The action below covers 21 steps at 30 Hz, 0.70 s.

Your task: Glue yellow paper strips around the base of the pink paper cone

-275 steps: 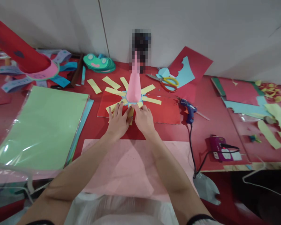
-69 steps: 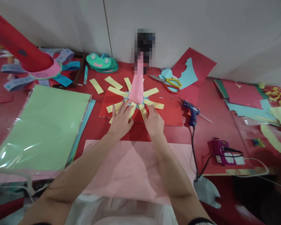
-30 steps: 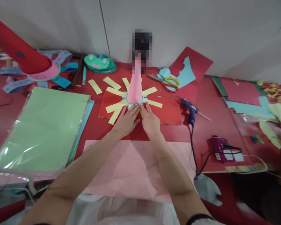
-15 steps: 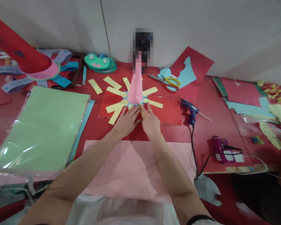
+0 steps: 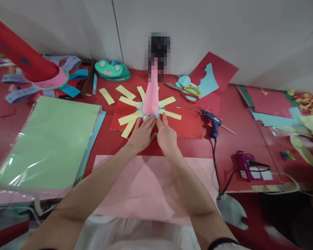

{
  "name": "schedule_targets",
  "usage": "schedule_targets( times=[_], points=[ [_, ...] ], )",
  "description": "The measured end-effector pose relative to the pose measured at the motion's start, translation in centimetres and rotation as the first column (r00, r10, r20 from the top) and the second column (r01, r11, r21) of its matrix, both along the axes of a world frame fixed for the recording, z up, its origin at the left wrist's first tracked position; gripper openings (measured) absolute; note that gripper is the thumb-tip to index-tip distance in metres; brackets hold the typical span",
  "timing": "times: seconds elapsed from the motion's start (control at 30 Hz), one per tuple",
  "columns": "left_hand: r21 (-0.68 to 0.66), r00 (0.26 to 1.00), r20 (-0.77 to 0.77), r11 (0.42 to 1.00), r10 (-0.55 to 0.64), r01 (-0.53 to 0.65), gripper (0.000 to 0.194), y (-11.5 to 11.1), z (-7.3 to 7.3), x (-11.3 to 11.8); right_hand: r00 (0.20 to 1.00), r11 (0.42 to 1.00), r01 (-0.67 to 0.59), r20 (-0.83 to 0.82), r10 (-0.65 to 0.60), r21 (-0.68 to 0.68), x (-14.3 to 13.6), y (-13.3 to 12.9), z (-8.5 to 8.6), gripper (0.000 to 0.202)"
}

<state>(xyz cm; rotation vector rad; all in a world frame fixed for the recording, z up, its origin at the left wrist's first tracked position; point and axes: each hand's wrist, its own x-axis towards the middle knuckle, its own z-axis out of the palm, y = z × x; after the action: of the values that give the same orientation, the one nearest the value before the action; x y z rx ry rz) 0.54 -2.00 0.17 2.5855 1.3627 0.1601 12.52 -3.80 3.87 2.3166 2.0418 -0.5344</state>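
A pink paper cone [image 5: 151, 99] stands on a red sheet [image 5: 190, 125], with a blue scalloped edge round its base. Several yellow paper strips [image 5: 172, 114] fan out from that base. My left hand [image 5: 142, 135] lies with its fingers stretched out, the tips at the near side of the base. Close beside it, my right hand [image 5: 167, 136] has fingers extended and apart, pressing down at the same edge. A bit of yellow paper shows by the right fingertips; the rest of it is hidden under the hands.
At the right lie scissors [image 5: 190, 92], a glue gun [image 5: 212, 123] with its cord, and a purple power adapter [image 5: 246, 166]. Green sheets in plastic [image 5: 49, 142] are on the left, below a red cone [image 5: 23, 52]. Pink paper [image 5: 151, 187] lies in front of me.
My right hand has shifted very slightly to the left. My left hand stays at the cone's base, and the cone and strips keep their places.
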Motion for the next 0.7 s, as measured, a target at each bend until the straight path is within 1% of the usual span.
schedule_targets(
  times=[0.1, 0.2, 0.33, 0.47, 0.7],
  points=[
    [0.01, 1.0, 0.012, 1.0, 0.003, -0.004, 0.054, -0.1, 0.0, 0.0, 0.999, 1.0, -0.011, -0.038, 0.011, 0.01, -0.1, 0.0, -0.3, 0.072],
    [0.01, 1.0, 0.02, 1.0, 0.007, -0.007, 0.054, -0.1, -0.1, 0.1, 0.997, 0.998, -0.026, -0.073, 0.03, 0.049, 0.0, 0.1, -0.9, 0.075],
    [-0.007, 1.0, 0.024, 1.0, 0.006, -0.006, 0.056, 0.0, -0.2, 0.1, 0.997, 0.997, -0.032, -0.068, 0.037, 0.075, 0.1, 0.2, -1.3, 0.074],
    [-0.011, 0.999, 0.032, 1.0, 0.012, -0.011, 0.056, 0.0, -0.2, 0.1, 0.997, 0.996, -0.032, -0.07, 0.038, 0.084, 0.0, 0.2, -1.2, 0.074],
    [-0.017, 0.999, 0.034, 1.0, 0.023, -0.023, 0.056, -0.1, 0.0, 0.1, 0.998, 0.999, -0.01, -0.057, 0.013, 0.045, -0.3, 0.1, -0.6, 0.072]
  ],
)
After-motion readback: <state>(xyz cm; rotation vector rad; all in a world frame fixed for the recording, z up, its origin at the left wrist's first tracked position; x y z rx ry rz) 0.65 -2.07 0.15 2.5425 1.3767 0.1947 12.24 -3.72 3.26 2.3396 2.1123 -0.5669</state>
